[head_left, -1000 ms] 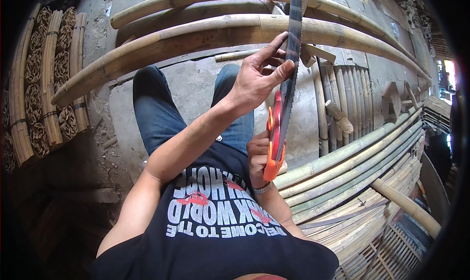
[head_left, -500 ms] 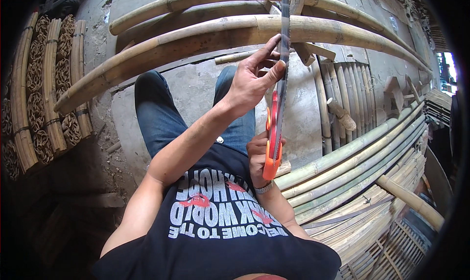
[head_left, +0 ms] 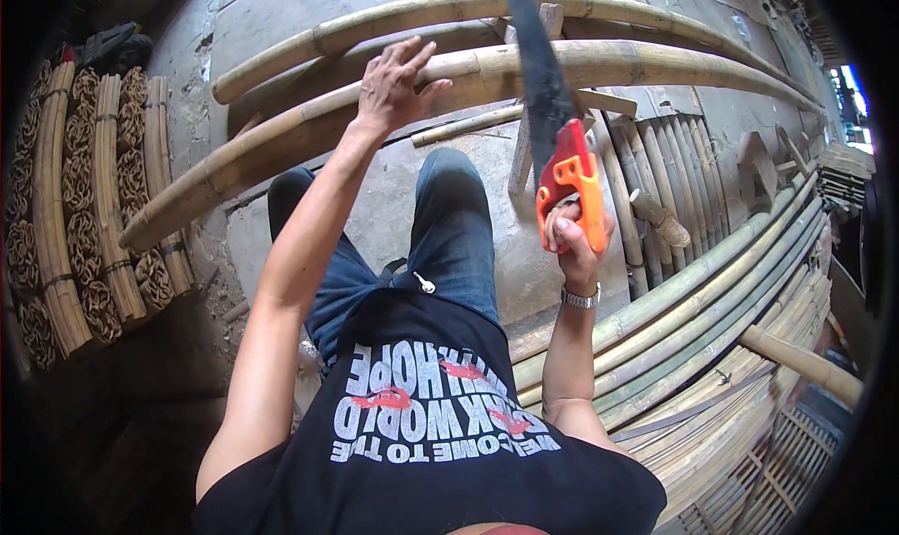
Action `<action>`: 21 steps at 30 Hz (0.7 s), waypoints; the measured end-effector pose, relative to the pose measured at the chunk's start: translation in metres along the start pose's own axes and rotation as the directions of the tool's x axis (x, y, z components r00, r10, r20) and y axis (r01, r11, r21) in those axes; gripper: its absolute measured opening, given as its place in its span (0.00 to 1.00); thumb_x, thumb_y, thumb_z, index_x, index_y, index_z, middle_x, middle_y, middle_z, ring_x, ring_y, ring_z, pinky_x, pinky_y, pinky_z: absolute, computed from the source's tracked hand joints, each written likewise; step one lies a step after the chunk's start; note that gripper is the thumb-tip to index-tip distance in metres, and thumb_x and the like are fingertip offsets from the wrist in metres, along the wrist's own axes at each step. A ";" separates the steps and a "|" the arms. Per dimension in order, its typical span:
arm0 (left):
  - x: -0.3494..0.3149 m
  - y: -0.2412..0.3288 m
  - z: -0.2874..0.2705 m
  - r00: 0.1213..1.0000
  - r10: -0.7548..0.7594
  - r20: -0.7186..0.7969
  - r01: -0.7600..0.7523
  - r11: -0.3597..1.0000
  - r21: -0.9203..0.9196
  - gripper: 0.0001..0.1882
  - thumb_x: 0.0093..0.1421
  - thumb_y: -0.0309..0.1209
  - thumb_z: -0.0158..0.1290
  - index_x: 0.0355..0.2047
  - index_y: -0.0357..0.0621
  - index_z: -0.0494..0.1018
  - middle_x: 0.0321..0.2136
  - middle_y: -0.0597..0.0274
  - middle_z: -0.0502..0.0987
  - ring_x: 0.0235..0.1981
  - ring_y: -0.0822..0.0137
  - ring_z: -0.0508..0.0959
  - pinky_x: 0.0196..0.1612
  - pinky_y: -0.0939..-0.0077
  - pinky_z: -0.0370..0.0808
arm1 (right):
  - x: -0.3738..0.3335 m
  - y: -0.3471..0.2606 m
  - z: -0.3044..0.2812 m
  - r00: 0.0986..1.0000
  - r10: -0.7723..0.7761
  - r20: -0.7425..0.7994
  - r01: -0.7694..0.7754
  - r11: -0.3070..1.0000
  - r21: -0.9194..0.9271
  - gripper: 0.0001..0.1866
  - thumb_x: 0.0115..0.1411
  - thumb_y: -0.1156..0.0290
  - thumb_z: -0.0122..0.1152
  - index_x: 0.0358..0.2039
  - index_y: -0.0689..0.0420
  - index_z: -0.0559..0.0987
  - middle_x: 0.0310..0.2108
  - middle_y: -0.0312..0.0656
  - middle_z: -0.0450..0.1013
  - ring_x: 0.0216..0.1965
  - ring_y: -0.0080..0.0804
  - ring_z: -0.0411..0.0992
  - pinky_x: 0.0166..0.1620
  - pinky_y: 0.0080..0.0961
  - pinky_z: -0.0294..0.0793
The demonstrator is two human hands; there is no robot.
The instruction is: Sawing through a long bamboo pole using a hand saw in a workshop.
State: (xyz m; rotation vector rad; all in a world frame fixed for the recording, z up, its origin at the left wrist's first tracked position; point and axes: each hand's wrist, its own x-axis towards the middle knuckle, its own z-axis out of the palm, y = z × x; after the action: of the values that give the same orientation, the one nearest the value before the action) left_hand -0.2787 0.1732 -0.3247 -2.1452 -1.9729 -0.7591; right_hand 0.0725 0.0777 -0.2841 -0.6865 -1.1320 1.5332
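My right hand is wrapped round the orange-and-red handle of a handsaw. The saw's dark blade points away from me and passes over the nearer bamboo pole; whether it touches the pole I cannot tell. At the left, my left hand has its fingers apart and holds nothing. It is over the same thick pole, and contact is unclear. Beyond lies a second, thinner bamboo pole, roughly parallel to the first.
A wooden support stands under the poles. Bundles of split bamboo lie at the left. Green bamboo poles and bamboo strips fill the right side. A wooden mallet-like piece rests on bamboo lengths.
My left hand has let go of the saw blade and moved left over the near pole. My right hand has moved right and forward, turning the saw so its blade's flat side shows.
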 end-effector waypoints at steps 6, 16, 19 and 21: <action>-0.002 -0.007 0.020 0.997 0.065 0.045 -0.068 0.996 0.057 0.25 0.68 0.53 0.53 0.59 0.55 0.77 0.57 0.61 0.80 0.59 0.59 0.77 0.58 0.60 0.76 | 0.018 0.007 0.018 0.986 -0.040 0.164 0.113 0.879 -0.464 0.08 0.57 0.77 0.63 0.21 0.62 0.76 0.14 0.34 0.71 0.15 0.20 0.68 0.21 0.20 0.66; -0.001 0.007 0.024 0.996 0.053 0.077 -0.069 0.973 0.221 0.38 0.62 0.61 0.57 0.66 0.56 0.69 0.58 0.50 0.77 0.57 0.50 0.78 0.58 0.54 0.75 | 0.019 0.037 0.005 0.990 0.054 0.132 0.012 0.894 -0.448 0.08 0.56 0.74 0.68 0.25 0.63 0.77 0.16 0.37 0.69 0.17 0.23 0.67 0.26 0.24 0.68; 0.000 0.005 0.022 0.993 0.052 0.102 -0.074 0.973 0.219 0.50 0.50 0.68 0.63 0.67 0.54 0.67 0.59 0.47 0.76 0.57 0.48 0.78 0.57 0.51 0.76 | 0.020 0.038 0.004 0.988 0.079 0.133 -0.012 0.898 -0.441 0.08 0.56 0.74 0.68 0.26 0.63 0.77 0.16 0.37 0.70 0.18 0.23 0.67 0.26 0.24 0.68; 0.000 0.006 0.019 0.992 0.042 0.116 -0.067 0.973 0.223 0.53 0.46 0.70 0.65 0.66 0.54 0.67 0.59 0.48 0.76 0.57 0.48 0.78 0.57 0.51 0.76 | 0.020 0.036 0.005 0.986 0.088 0.139 -0.021 0.906 -0.423 0.08 0.56 0.74 0.68 0.26 0.63 0.77 0.16 0.37 0.70 0.18 0.23 0.67 0.26 0.25 0.68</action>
State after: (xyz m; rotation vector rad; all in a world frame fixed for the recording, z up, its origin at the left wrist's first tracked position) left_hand -0.2676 0.1806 -0.3401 -2.1363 -1.9352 -0.3922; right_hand 0.0480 0.0952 -0.3126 -0.9034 -1.6010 1.4181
